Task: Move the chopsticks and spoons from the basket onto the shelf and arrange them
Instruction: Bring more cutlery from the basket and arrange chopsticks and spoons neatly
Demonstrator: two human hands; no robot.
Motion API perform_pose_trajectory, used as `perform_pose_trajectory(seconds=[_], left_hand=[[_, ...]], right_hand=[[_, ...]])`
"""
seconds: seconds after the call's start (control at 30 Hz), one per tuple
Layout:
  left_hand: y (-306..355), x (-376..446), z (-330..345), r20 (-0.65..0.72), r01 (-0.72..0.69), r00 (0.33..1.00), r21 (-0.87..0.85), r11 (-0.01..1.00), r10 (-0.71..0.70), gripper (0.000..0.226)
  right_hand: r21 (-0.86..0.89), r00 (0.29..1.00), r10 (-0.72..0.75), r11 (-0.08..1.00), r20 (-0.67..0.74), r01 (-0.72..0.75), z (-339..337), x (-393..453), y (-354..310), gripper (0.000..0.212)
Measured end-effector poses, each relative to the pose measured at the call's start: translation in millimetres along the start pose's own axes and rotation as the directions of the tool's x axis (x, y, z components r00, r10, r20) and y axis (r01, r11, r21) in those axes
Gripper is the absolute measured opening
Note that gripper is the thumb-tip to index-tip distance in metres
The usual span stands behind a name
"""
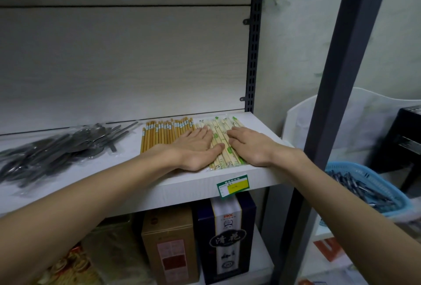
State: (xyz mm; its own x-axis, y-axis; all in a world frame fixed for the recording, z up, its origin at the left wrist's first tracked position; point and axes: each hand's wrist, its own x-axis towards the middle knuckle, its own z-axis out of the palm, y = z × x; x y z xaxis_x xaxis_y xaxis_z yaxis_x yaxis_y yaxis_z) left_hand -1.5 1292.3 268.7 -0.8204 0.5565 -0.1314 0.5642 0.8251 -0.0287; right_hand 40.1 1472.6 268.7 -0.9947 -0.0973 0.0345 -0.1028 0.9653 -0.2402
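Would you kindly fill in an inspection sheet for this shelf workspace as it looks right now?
Surface: white shelf with a green and yellow price label on its front edge.
Job's things: brown chopsticks in a row; wrapped chopsticks beside them on the right; packaged spoons heaped at the left; blue basket at right, cutlery still in it.
Clutter: nothing seen on the shelf.
Hands: left hand and right hand lie flat, pressing the wrapped chopsticks.
Cables: nothing seen.
Surroundings: boxes on the lower shelf; dark upright post.
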Motion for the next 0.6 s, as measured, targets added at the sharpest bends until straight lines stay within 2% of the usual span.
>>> perform_pose_trajectory(seconds=[0.23,0.43,0.6], left_hand=[[5,-5,-3,-0.039,0.019,0.999,-0.018,1.000,-0.019,0.078],[9,-5,-2,0.001,0.014,1.000,0.036,0.999,-0.014,0.079],[14,-3,-3,0.003,0.000,1.000,0.042,0.999,0.000,0.079]], right_hand=[[0.022,0.999,0.034,0.999,-0.034,-0.033,2,1,0,0.062],[-0.025,0.997,0.062,0.998,0.047,-0.061,1,-1,-3,0.059],[-0.034,0.996,0.077,0.997,0.048,-0.075,-1,0,-2,0.057]])
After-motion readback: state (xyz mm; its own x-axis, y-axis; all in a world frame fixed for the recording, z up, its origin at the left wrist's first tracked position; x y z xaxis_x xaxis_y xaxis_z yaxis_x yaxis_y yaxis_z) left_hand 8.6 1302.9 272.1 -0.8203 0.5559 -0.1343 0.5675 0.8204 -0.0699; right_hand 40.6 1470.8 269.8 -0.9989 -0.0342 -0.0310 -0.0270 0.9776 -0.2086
